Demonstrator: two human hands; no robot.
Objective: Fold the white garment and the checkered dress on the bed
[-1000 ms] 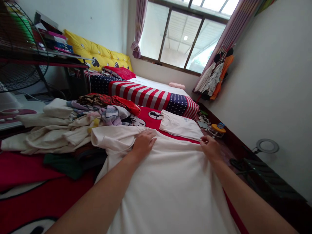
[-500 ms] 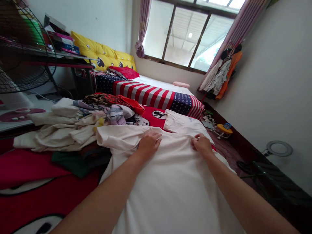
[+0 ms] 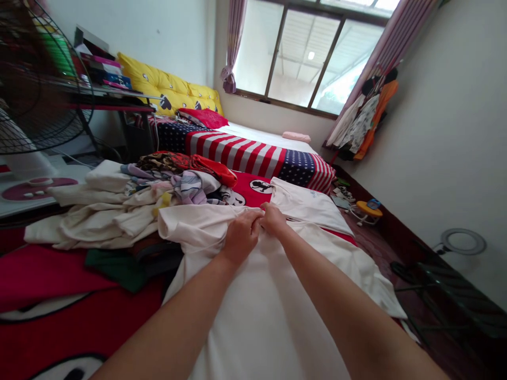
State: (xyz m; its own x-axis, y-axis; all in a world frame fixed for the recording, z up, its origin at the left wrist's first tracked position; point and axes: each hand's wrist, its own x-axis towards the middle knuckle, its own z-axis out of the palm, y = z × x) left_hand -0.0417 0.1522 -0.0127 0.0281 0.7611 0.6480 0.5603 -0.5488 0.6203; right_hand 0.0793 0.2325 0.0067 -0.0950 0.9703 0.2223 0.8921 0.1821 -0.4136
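A white T-shirt (image 3: 273, 311) lies spread out in front of me, its left sleeve flat and its collar edge pointing away. At the collar my left hand (image 3: 243, 232) has its fingers curled in on the cloth. Right beside it, nearly touching, my right hand (image 3: 273, 219) pinches the same neckline. Just past the hands lies a folded white shirt (image 3: 311, 203) with small blue lettering. To the left, a heap of crumpled light clothes (image 3: 114, 211) sits close to the sleeve.
Under everything is a red blanket (image 3: 99, 327) with cartoon patterns. A standing fan (image 3: 39, 95) is at the left. Behind stands a bed with a stars-and-stripes cover (image 3: 237, 153). A ring light (image 3: 463, 241) and a small orange stool (image 3: 368, 208) are on the right.
My right hand has moved left along the neckline to meet my left hand, which stays about where it was. The shirt's right side now lies looser.
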